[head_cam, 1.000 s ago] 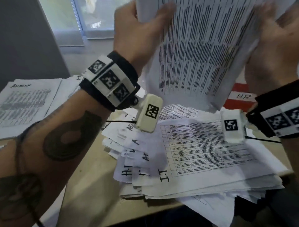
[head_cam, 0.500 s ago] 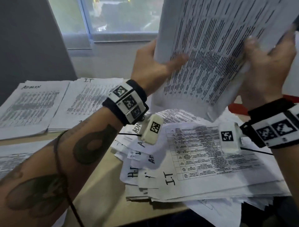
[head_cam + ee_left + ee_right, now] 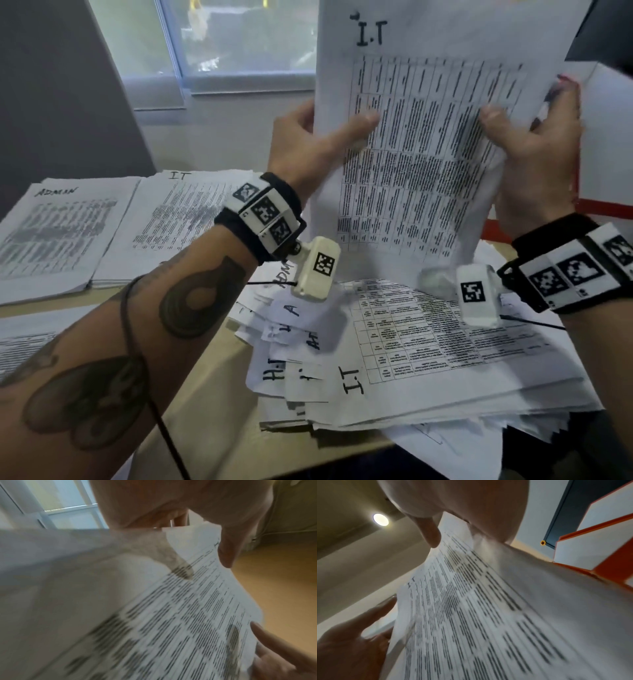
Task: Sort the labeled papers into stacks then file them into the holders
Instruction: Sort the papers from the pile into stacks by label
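Surface: tan desk [image 3: 219, 404] under a window [image 3: 239, 37], grey wall left. On it: ADMIN stack [image 3: 51, 236], IT stack [image 3: 171, 219] beside it, unsorted heap [image 3: 428, 363] before you, orange-and-white holder [image 3: 609, 205] far right. Your left hand [image 3: 308, 144] and right hand [image 3: 537, 154] pinch the upright I.T sheet [image 3: 428, 137] by its side edges, above the heap, blocking the holder.

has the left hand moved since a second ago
Cannot tell. The left hand sits lower in the head view, but the window sill and ADMIN stack dropped too, so the camera tilted.
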`<state>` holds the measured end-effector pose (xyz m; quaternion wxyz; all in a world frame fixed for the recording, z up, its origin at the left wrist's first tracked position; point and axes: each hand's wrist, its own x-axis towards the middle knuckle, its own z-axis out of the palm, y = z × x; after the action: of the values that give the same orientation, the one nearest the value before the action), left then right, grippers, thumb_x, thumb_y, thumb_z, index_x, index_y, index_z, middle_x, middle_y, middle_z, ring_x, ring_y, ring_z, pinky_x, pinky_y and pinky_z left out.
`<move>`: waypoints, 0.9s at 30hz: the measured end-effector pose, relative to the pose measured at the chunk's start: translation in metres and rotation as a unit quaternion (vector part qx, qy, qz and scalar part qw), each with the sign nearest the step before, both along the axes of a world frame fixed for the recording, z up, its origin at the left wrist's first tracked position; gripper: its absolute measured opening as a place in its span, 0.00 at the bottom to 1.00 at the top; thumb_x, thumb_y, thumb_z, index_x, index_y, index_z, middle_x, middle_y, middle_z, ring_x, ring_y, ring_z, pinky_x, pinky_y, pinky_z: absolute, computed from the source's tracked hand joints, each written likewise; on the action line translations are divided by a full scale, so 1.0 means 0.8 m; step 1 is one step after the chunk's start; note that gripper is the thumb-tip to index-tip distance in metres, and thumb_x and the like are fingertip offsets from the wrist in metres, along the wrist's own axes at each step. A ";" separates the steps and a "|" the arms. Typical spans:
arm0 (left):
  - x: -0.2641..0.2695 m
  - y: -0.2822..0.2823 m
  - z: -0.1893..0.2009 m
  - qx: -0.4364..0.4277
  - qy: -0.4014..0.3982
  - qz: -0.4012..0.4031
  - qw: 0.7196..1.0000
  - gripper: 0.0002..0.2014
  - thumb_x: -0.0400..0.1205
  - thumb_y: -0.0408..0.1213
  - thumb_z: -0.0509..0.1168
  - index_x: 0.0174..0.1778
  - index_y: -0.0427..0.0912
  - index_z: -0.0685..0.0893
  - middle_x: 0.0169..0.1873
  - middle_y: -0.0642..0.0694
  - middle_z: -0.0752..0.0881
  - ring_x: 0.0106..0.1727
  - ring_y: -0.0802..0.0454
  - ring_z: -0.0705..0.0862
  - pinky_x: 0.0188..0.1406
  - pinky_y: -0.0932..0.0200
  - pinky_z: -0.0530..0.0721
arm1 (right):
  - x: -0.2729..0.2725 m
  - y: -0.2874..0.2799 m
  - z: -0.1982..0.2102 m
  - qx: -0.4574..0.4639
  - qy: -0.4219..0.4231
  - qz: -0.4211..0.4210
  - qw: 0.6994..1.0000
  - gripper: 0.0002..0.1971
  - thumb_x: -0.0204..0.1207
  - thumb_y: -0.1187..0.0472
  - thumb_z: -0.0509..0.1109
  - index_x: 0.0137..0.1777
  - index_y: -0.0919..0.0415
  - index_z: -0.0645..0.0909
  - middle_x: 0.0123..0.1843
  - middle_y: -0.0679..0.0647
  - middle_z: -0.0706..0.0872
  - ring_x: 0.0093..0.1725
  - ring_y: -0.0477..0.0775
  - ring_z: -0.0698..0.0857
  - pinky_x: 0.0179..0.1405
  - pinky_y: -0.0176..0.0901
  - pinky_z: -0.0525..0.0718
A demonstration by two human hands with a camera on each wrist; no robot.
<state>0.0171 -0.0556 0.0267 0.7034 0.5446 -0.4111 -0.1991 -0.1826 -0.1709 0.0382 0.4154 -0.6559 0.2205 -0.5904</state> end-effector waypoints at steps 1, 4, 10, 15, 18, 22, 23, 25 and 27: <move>0.002 0.002 -0.013 0.022 -0.002 0.003 1.000 0.18 0.78 0.39 0.81 0.61 0.38 0.88 0.51 0.43 0.94 0.50 0.49 0.94 0.51 0.53 0.94 | -0.001 -0.001 -0.009 0.012 0.018 -0.003 1.000 0.19 0.81 0.64 0.73 0.69 0.64 0.76 0.67 0.61 0.88 0.67 0.56 0.89 0.71 0.58 0.87; -0.003 0.005 -0.039 0.047 -0.036 0.014 0.998 0.10 0.79 0.40 0.80 0.54 0.42 0.91 0.47 0.45 0.94 0.48 0.52 0.94 0.51 0.51 0.94 | -0.003 -0.001 -0.030 0.018 0.059 -0.019 0.998 0.18 0.83 0.67 0.71 0.72 0.68 0.80 0.65 0.57 0.90 0.65 0.53 0.90 0.70 0.59 0.88; -0.011 -0.001 -0.003 -0.003 -0.013 0.021 1.000 0.15 0.79 0.36 0.81 0.58 0.36 0.90 0.46 0.46 0.94 0.44 0.53 0.95 0.42 0.62 0.91 | 0.005 0.000 -0.004 -0.001 -0.022 -0.024 0.999 0.27 0.83 0.61 0.71 0.80 0.67 0.73 0.74 0.58 0.86 0.75 0.53 0.85 0.76 0.56 0.84; -0.006 0.004 -0.025 0.058 -0.004 -0.009 0.998 0.22 0.75 0.40 0.84 0.61 0.35 0.87 0.52 0.40 0.93 0.49 0.46 0.95 0.51 0.45 0.95 | -0.004 -0.002 -0.019 -0.010 0.042 -0.043 0.998 0.31 0.78 0.58 0.78 0.75 0.63 0.67 0.74 0.63 0.82 0.73 0.56 0.84 0.73 0.60 0.85; -0.007 0.002 -0.029 0.056 -0.018 0.001 0.998 0.17 0.76 0.39 0.83 0.56 0.36 0.90 0.49 0.39 0.94 0.48 0.43 0.95 0.50 0.45 0.95 | -0.008 -0.009 -0.001 -0.094 0.053 -0.121 0.987 0.46 0.75 0.60 0.81 0.86 0.66 0.56 0.83 0.63 0.73 0.82 0.58 0.76 0.80 0.60 0.79; -0.008 -0.005 -0.025 0.051 -0.037 0.013 0.998 0.10 0.77 0.38 0.82 0.50 0.40 0.91 0.45 0.41 0.94 0.45 0.47 0.94 0.46 0.51 0.95 | 0.009 -0.009 0.052 -0.259 0.214 -0.286 0.897 0.40 0.83 0.41 0.65 0.80 0.76 0.69 0.78 0.72 0.76 0.78 0.70 0.77 0.82 0.65 0.72; -0.007 -0.007 -0.026 0.056 -0.042 0.014 0.997 0.08 0.78 0.39 0.81 0.47 0.42 0.91 0.43 0.43 0.93 0.42 0.50 0.94 0.45 0.53 0.94 | 0.015 -0.001 0.067 -0.288 0.260 -0.305 0.870 0.38 0.85 0.36 0.58 0.77 0.73 0.73 0.74 0.71 0.80 0.74 0.70 0.80 0.79 0.66 0.74; -0.006 -0.011 -0.027 0.058 -0.042 0.014 0.997 0.09 0.80 0.42 0.80 0.47 0.40 0.90 0.42 0.43 0.92 0.41 0.48 0.93 0.45 0.52 0.94 | 0.024 0.023 0.093 -0.350 0.356 -0.298 0.814 0.32 0.87 0.35 0.48 0.65 0.63 0.78 0.59 0.68 0.85 0.60 0.69 0.84 0.63 0.68 0.80; -0.005 -0.013 -0.028 0.050 -0.040 0.015 0.998 0.12 0.80 0.41 0.79 0.51 0.37 0.90 0.46 0.40 0.93 0.44 0.47 0.93 0.45 0.53 0.94 | 0.029 0.042 0.107 -0.446 0.458 -0.237 0.731 0.24 0.85 0.43 0.51 0.69 0.56 0.77 0.63 0.66 0.84 0.63 0.69 0.83 0.63 0.69 0.78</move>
<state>0.0127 -0.0663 0.0045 0.6613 0.5924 -0.4206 -0.1869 -0.1591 -0.1377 0.1236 -0.2299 -0.8833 0.2435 -0.3281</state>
